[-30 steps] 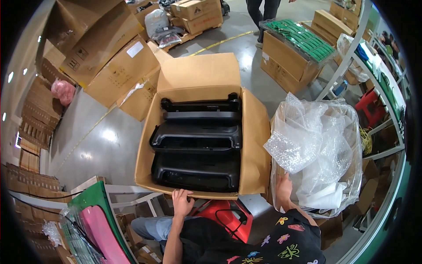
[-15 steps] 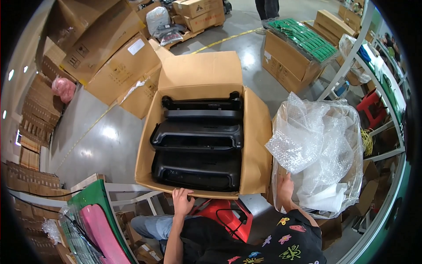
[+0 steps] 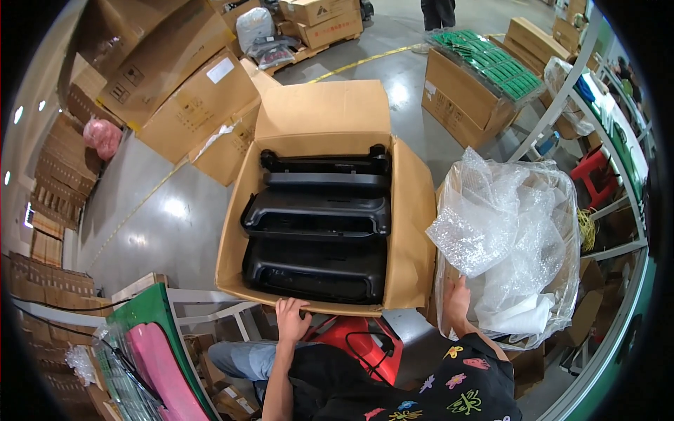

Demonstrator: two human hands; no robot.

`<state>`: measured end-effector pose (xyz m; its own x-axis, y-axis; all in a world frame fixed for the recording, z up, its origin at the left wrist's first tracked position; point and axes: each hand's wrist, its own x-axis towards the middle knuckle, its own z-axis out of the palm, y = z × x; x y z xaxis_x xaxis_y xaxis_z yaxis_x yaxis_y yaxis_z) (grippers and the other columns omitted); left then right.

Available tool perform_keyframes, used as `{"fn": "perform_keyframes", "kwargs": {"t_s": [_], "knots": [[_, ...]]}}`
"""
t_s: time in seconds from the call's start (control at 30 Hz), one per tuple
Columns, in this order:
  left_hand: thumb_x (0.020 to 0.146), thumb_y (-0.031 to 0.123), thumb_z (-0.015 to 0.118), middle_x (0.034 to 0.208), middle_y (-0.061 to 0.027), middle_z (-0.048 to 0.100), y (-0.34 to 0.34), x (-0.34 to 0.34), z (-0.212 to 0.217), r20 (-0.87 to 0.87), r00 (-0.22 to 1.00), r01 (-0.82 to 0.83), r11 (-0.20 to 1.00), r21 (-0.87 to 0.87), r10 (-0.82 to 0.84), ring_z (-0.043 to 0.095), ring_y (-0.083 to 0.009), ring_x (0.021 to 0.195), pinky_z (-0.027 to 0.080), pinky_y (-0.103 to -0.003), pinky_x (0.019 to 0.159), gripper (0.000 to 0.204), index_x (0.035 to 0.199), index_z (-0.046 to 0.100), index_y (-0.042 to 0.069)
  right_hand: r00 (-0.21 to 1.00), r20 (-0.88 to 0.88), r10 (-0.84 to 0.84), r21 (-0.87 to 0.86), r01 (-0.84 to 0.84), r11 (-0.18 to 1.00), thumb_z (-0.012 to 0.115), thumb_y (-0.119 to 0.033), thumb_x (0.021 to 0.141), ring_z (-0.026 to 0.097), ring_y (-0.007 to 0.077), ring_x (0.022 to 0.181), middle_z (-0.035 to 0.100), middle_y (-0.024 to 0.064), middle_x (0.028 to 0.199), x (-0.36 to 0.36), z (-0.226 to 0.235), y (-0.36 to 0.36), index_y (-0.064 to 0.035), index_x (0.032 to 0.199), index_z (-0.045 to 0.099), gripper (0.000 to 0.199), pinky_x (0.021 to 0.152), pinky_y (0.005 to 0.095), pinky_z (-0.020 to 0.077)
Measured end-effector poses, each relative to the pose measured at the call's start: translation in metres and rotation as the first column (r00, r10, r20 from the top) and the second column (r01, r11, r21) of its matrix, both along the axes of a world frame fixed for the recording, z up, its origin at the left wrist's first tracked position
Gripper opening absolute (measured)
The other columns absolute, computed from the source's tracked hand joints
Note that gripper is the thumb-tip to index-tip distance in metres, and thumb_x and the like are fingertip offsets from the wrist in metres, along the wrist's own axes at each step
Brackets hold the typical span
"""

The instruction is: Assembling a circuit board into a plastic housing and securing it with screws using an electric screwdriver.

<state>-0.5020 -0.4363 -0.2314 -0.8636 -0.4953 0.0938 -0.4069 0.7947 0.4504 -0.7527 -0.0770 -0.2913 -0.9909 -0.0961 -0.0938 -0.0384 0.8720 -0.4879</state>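
Resting on the near rim of an open carton (image 3: 414, 231) mid-frame, the left hand (image 3: 291, 320) is well apart from the right hand (image 3: 458, 300), beside bubble wrap (image 3: 477, 224) right of centre; whether either grips, I cannot tell. Black plastic parts (image 3: 316, 258) fill the carton. Upper left, a white label (image 3: 220, 69) looks too small to read.

Setting: factory workshop or assembly and packing area, judged from the glossy grey hard floor (image 3: 151, 203) marked with a yellow painted line (image 3: 361, 62), the stacked brown cardboard cartons (image 3: 64, 168) at left and a loaded pale wooden pallet (image 3: 323, 50). Further evidence: grey metal-framed bench with green top (image 3: 160, 298); flat green board-like pieces (image 3: 488, 62) in clear plastic trays atop a carton; open brown cardboard box (image 3: 414, 238) holding several similar black moulded plastic parts (image 3: 316, 205).
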Motion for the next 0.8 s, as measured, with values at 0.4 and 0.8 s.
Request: {"fn": "perform_keyframes", "kwargs": {"t_s": [0.4,0.8], "knots": [[0.068,0.010,0.069,0.093,-0.0093,0.061,-0.001,-0.001,0.001,0.024,1.000,-0.010,1.000,0.017,0.009,0.054,-0.0309,0.101,0.033,-0.047,0.108,0.023,0.091,0.068,0.010,0.999,0.035,-0.012,0.039,0.011,0.999,0.053,-0.022,0.095,0.062,0.0502,0.075,0.064,0.0298,0.079,-0.001,0.001,0.000,0.0026,0.111,0.048,0.030,0.068,0.0593,0.0480],[0.069,0.009,0.068,0.092,-0.0090,0.061,-0.001,0.000,0.000,0.015,1.000,-0.017,0.999,0.032,0.017,0.055,-0.0304,0.099,0.031,-0.048,0.109,0.022,0.091,0.068,0.010,1.000,0.016,-0.020,0.025,0.019,1.000,0.053,-0.022,0.095,0.061,0.0505,0.075,0.063,0.0297,0.078,0.000,0.008,-0.003,0.0034,0.109,0.049,0.030,0.066,0.0595,0.0469]]}}
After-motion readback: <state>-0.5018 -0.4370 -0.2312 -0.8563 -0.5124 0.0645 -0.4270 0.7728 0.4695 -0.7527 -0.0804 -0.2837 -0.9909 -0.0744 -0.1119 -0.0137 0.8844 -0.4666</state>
